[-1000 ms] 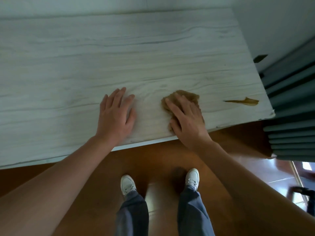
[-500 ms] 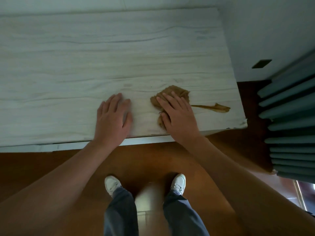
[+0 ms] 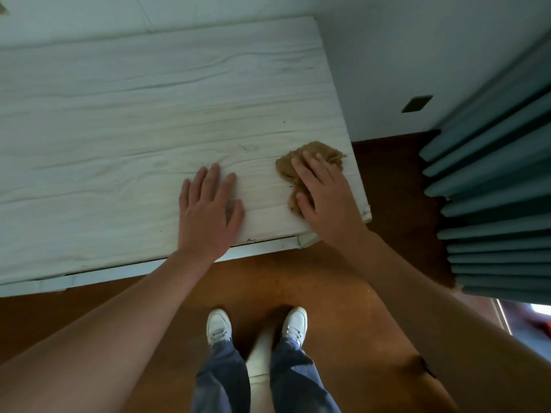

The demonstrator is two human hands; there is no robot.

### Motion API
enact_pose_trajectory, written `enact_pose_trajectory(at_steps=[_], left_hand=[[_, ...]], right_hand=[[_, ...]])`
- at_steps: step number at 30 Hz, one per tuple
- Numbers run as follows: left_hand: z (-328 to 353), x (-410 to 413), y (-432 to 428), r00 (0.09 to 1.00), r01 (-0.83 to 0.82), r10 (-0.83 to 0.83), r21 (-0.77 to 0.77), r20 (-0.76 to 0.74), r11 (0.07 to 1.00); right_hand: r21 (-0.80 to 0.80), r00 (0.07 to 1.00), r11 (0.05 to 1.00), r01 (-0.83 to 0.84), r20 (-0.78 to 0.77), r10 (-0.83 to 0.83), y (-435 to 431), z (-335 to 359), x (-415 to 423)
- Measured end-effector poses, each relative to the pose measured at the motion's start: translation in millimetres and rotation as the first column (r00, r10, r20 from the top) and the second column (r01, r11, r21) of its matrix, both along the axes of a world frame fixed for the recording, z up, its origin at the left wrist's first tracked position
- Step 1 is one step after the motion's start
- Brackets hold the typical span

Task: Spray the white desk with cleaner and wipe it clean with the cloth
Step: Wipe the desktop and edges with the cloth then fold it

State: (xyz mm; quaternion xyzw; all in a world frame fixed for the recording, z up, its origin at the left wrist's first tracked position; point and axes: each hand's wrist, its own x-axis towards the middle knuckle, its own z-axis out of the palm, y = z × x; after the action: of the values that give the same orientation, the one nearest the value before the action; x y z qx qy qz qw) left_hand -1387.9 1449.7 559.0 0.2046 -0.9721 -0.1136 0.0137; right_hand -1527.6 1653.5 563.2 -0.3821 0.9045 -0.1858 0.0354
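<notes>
The white wood-grain desk (image 3: pixel 119 114) fills the upper left of the head view. A crumpled brown cloth (image 3: pixel 325 153) lies near the desk's front right corner. My right hand (image 3: pixel 325 198) presses flat on the cloth and covers most of it. My left hand (image 3: pixel 208 210) rests palm down on the bare desk to the left of the cloth, fingers spread, holding nothing. No spray bottle is in view.
The desk's right edge (image 3: pixel 354 174) runs just beside the cloth. Grey-blue pleated curtains (image 3: pixel 492 189) hang at the right. A white wall (image 3: pixel 387 55) stands behind the desk. My white shoes (image 3: pixel 219 326) stand on the brown floor (image 3: pixel 343 293) below the desk's front edge.
My right hand has slid the cloth to the right, over the brown streak near the desk's right edge; the streak no longer shows. My left hand stays flat on the desk.
</notes>
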Motion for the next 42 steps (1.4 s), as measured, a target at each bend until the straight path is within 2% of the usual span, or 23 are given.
enact_pose_trajectory(at_steps=[4,8,10,15,19,22,26,29,35,39,42], left_hand=[[-3.3,1.1,-1.3,1.000,-0.006,0.005,-0.012,-0.025,1.000],[-4.0,0.5,-0.3,0.999,-0.010,0.009,-0.019,-0.037,1.000],[-4.0,0.7,-0.6,0.999,-0.007,0.006,-0.023,-0.039,1.000],[-5.0,1.1,-1.7,0.999,-0.010,0.008,-0.029,-0.046,1.000],[-5.6,1.3,-1.5,0.999,-0.002,0.000,-0.043,-0.042,0.999],[-5.0,1.3,-1.1,0.999,-0.003,0.002,-0.041,-0.039,0.999],[-3.9,0.9,-0.3,1.000,-0.001,0.000,-0.035,-0.031,0.999],[-3.6,0.8,0.0,0.999,-0.004,0.003,-0.034,-0.034,0.999],[-6.0,0.8,-0.9,0.998,-0.009,0.006,-0.046,-0.062,0.999],[-7.1,1.4,-0.6,0.996,-0.006,0.001,-0.050,-0.090,0.999],[-6.9,0.9,-0.9,0.996,-0.003,-0.001,-0.045,-0.087,0.999]], right_hand=[[-0.020,0.996,0.997,0.079,0.043,-0.078,5.7,5.7,22.2],[-0.057,0.992,0.991,-0.122,0.039,0.124,-11.8,3.7,40.9],[-0.072,0.988,0.986,-0.148,0.028,0.150,-19.5,1.9,36.3],[-0.001,0.997,0.997,-0.078,-0.028,0.078,-15.9,-6.6,10.5],[-0.004,0.998,0.998,0.069,-0.009,-0.069,12.4,-5.3,-20.9],[-0.003,0.996,0.996,0.085,0.015,-0.085,35.1,1.4,-27.3],[0.013,0.997,1.000,0.019,0.078,-0.020,51.9,7.3,6.3],[0.032,0.991,0.995,-0.096,0.100,0.092,54.8,5.9,27.2],[0.119,0.963,0.956,-0.268,0.068,0.262,20.8,5.1,-10.7],[0.107,0.994,0.989,-0.104,0.056,0.098,-8.8,2.9,-50.1],[0.051,0.996,0.999,-0.005,0.088,0.000,-18.5,3.8,-44.1]])
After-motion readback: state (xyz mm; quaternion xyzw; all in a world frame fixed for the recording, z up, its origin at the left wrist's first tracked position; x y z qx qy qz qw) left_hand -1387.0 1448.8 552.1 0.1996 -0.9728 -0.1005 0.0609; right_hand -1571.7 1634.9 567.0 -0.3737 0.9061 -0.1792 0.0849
